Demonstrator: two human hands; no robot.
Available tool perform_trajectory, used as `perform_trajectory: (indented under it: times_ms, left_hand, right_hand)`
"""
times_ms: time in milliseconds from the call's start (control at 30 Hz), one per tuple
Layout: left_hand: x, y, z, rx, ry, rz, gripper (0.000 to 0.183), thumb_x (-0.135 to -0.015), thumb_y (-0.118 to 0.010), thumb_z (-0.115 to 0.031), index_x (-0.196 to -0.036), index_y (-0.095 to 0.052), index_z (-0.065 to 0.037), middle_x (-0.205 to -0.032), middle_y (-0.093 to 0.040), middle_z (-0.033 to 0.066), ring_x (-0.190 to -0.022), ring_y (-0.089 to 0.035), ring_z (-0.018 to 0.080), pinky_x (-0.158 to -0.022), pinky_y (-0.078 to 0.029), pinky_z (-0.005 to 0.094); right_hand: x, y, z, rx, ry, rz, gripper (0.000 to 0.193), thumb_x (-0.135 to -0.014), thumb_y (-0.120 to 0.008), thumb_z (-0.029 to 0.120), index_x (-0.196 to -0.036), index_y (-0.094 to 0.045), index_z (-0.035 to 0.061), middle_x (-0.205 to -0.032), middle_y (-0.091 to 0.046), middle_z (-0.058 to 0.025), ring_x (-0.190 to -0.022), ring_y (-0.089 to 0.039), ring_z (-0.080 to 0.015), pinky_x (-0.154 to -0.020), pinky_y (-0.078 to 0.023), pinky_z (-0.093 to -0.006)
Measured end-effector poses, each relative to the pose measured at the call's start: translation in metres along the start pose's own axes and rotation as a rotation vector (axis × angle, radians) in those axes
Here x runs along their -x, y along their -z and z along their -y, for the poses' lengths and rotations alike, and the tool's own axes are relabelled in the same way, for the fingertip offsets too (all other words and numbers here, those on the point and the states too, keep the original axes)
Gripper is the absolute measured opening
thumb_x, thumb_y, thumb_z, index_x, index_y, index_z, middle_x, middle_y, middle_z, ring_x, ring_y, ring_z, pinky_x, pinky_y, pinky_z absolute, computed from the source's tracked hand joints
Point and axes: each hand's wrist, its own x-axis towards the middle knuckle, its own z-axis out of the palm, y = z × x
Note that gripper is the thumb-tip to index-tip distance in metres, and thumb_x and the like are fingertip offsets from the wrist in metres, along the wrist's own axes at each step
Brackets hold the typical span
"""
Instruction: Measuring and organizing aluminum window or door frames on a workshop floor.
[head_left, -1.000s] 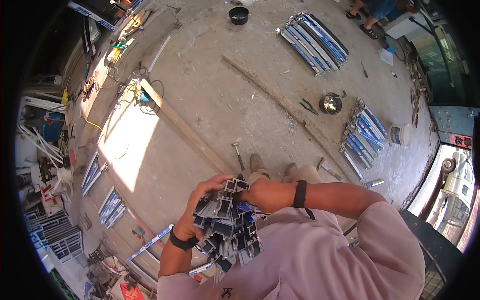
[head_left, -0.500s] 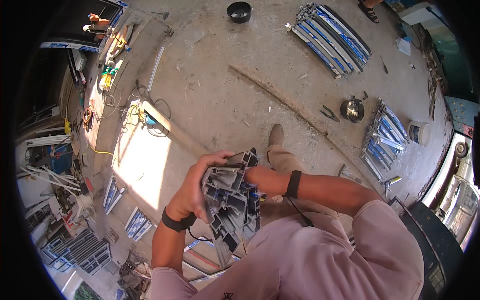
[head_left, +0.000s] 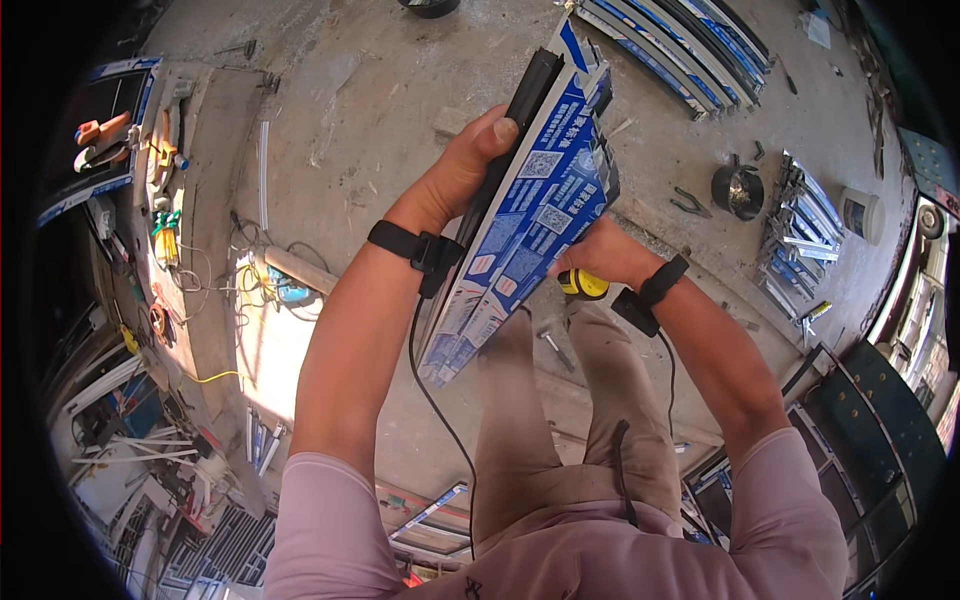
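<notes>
Both my hands hold a bundle of long metal profiles (head_left: 545,190) with blue-and-white printed film on their faces. It slants from upper right to lower left, above my legs. My left hand (head_left: 465,160) is closed round its left side, the thumb over a black profile (head_left: 520,120). My right hand (head_left: 605,250) grips the right side from below, its fingers partly hidden by the bundle. A yellow-and-black rounded thing, like a tape measure (head_left: 583,284), shows just under my right hand; I cannot tell whether the hand touches it.
More film-wrapped profiles (head_left: 680,45) lie stacked on the floor ahead, with a smaller pile (head_left: 803,225) at right. Nearby are a black bucket (head_left: 738,190), pliers (head_left: 691,203) and a white bucket (head_left: 860,215). Cables and tools line a wooden board (head_left: 215,160) at left. A hammer (head_left: 556,350) lies near my feet.
The bundle has swung from end-on near my chest to farther ahead, its long blue face showing. My right forearm no longer crosses my body; it reaches in from the right. The view has shifted.
</notes>
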Motion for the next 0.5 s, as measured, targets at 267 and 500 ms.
perform_trajectory:
  times_ms: [267,500]
  left_hand:
    - [-0.103,0.076,0.07,0.1,0.256,0.057,0.1,-0.066,-0.059,-0.081,-0.132,-0.052,-0.007,-0.124,-0.059,0.0165,-0.116,-0.056,0.0253,-0.098,-0.045,0.0354]
    - [-0.148,0.11,0.143,0.015,0.297,0.031,0.099,-0.071,-0.052,-0.082,-0.138,-0.047,-0.009,-0.134,-0.053,0.0174,-0.122,-0.051,0.0281,-0.104,-0.04,0.0375]
  right_hand:
    - [-0.075,0.057,-0.041,0.094,0.036,-0.232,0.069,-0.071,-0.081,0.019,-0.129,-0.05,-0.0019,-0.119,-0.062,-0.0121,-0.109,-0.058,-0.0232,-0.099,-0.042,-0.0337]
    - [-0.114,0.09,-0.117,0.022,-0.185,-0.188,0.069,-0.074,-0.08,0.024,-0.13,-0.05,-0.0024,-0.121,-0.062,-0.0133,-0.108,-0.059,-0.0225,-0.097,-0.043,-0.0335]
